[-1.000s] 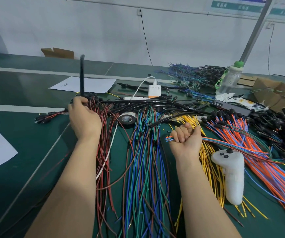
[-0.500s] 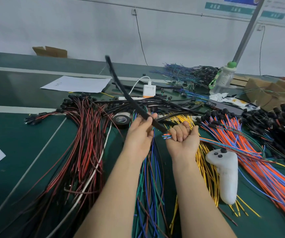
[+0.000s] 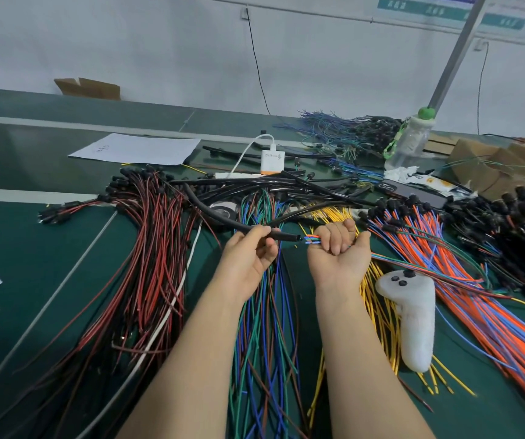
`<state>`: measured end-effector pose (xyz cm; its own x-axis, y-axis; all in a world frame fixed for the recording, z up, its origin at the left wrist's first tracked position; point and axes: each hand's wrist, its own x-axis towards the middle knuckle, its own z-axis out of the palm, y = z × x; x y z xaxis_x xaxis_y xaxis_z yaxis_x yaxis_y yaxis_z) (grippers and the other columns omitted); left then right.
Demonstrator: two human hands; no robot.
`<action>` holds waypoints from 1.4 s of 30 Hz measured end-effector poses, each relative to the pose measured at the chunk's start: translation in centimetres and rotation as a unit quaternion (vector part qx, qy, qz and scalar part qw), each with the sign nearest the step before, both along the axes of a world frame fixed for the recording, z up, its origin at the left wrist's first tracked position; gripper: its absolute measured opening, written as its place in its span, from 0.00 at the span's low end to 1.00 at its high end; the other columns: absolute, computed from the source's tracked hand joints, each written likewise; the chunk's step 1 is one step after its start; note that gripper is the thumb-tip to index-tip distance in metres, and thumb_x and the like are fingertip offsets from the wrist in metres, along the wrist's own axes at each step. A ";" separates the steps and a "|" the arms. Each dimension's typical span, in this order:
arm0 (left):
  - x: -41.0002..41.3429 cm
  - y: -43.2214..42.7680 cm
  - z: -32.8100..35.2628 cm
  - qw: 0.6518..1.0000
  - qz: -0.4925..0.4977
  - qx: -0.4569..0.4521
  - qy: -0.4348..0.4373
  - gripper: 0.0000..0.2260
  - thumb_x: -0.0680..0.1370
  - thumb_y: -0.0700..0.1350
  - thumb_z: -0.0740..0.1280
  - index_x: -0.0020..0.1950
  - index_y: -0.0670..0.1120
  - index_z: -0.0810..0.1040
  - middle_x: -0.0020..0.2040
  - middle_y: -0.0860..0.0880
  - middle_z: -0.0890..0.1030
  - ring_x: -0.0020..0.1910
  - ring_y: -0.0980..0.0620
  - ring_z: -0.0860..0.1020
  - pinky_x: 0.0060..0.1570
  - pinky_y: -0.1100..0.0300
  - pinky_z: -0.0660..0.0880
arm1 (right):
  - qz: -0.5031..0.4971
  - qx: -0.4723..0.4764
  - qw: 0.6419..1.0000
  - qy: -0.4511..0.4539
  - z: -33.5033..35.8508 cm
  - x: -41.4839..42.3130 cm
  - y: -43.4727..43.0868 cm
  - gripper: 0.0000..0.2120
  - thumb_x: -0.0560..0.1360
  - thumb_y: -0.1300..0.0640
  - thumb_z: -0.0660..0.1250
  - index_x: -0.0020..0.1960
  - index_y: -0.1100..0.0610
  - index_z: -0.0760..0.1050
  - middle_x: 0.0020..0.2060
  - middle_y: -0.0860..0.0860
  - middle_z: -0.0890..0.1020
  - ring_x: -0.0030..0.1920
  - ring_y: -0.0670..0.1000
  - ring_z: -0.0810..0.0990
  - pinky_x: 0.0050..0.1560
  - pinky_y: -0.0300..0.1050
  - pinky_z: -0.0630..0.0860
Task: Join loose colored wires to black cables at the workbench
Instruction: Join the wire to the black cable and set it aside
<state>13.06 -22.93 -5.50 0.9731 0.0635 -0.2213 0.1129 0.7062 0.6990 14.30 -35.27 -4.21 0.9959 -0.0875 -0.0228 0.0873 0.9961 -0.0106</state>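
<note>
Your left hand [image 3: 248, 251] pinches the black cable [image 3: 210, 213] close to its open end, thumb and fingers curled round it, and the rest of the cable arcs away toward ten o'clock over the table [image 3: 33, 248]. Your right hand [image 3: 337, 251] is clenched round a small bundle of colored wires [image 3: 310, 239]. Their tips poke out of the fist toward nine o'clock, just beside the cable's mouth. Whether any tip is already inside, I cannot tell.

The likeliest trouble is at that mouth. The tips look slightly splayed, so if you push before they are gathered, one may catch on the rim and fold back while the others go in. Only a short length shows beyond your fist, which helps, but a push off the cable's line could still buckle the thin wires.

Watch the slack too. The bundle's tail runs off toward four o'clock, over the orange wires [image 3: 476, 296] and close to the white controller [image 3: 413, 318], and a snag there would drag the tips back out. The cable's far end lies among the heap of black cables [image 3: 286, 185] at twelve o'clock and could hang up the same way.
</note>
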 end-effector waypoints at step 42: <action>-0.6 -2.0 -0.3 0.990 -0.043 0.069 -0.115 0.06 0.77 0.32 0.64 0.46 0.43 0.76 0.40 0.46 0.79 0.40 0.55 0.80 0.43 0.67 0.78 | -0.076 -0.090 0.992 0.053 0.1 0.2 0.2 0.27 0.83 0.44 0.48 0.32 0.58 0.67 0.18 0.48 0.59 0.18 0.47 0.58 0.23 0.35 0.57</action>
